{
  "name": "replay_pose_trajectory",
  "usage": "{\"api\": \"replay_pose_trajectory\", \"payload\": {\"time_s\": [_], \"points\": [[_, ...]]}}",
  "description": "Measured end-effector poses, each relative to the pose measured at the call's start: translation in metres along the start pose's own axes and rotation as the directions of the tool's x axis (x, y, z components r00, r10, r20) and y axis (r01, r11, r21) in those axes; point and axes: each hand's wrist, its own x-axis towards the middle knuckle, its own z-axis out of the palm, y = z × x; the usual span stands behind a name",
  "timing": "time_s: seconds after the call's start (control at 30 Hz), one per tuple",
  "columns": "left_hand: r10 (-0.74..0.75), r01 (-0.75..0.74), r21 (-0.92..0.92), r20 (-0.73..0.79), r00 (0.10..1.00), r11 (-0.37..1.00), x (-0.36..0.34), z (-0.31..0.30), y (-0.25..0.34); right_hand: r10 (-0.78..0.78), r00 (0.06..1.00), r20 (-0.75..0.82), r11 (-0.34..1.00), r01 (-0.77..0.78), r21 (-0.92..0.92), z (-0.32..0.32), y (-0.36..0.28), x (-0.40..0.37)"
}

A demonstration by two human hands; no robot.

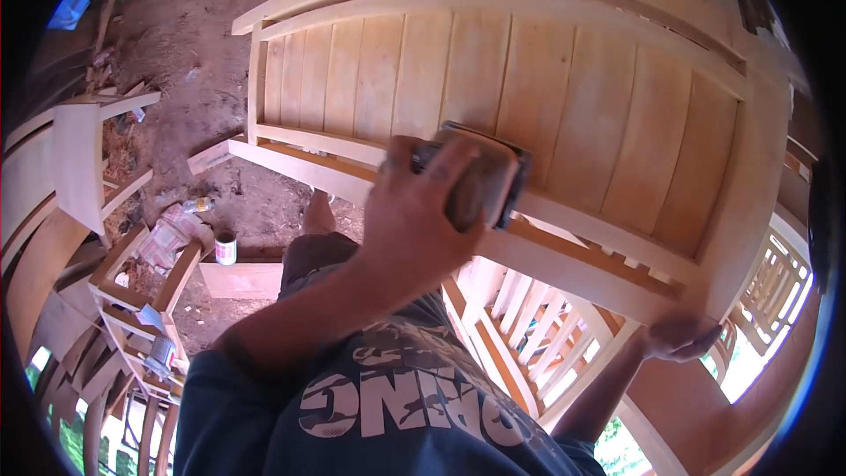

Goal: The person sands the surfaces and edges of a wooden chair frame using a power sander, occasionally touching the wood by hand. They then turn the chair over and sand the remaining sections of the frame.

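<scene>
My left hand (423, 198) is closed around a sander (493, 176) with a dark rectangular base. Motion blurs the sander a little, and its base is tilted over the lower rail of a pale wooden panel (370, 70). The panel has upright boards set inside a curved frame and looks like part of a bed or bench. Low at the right, my right hand (683, 338) has its fingers curled at the bottom corner of the panel's broad end post (740, 185). Part of that grip is hidden and blurred.
Slatted wooden furniture (538, 326) stands beneath the panel. To the left, a small wooden frame (145, 300) holds odds and ends. A labelled can (226, 249) sits beside it. Furniture parts (79, 159) and stacked wood line the left side; a bare foot (319, 203) shows on the dirt floor.
</scene>
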Motion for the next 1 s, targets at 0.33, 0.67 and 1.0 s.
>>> {"api": "replay_pose_trajectory", "payload": {"time_s": [0.33,0.67,1.0], "points": [[-0.116,0.116,-0.015,-0.003,0.993,0.993,0.012,-0.023,-0.092,-0.347,0.933,0.099,0.885,0.36,-0.294,-0.006,0.004,0.004],[0.085,-0.085,0.009,0.024,0.996,0.996,-0.001,0.004,0.012,-0.143,0.99,-0.005,0.977,0.14,-0.162,-0.006,0.004,0.004],[-0.138,0.139,-0.002,-0.106,0.985,0.99,0.016,-0.042,-0.184,-0.31,0.933,0.181,0.808,0.359,-0.467,-0.025,0.039,0.016]]}}
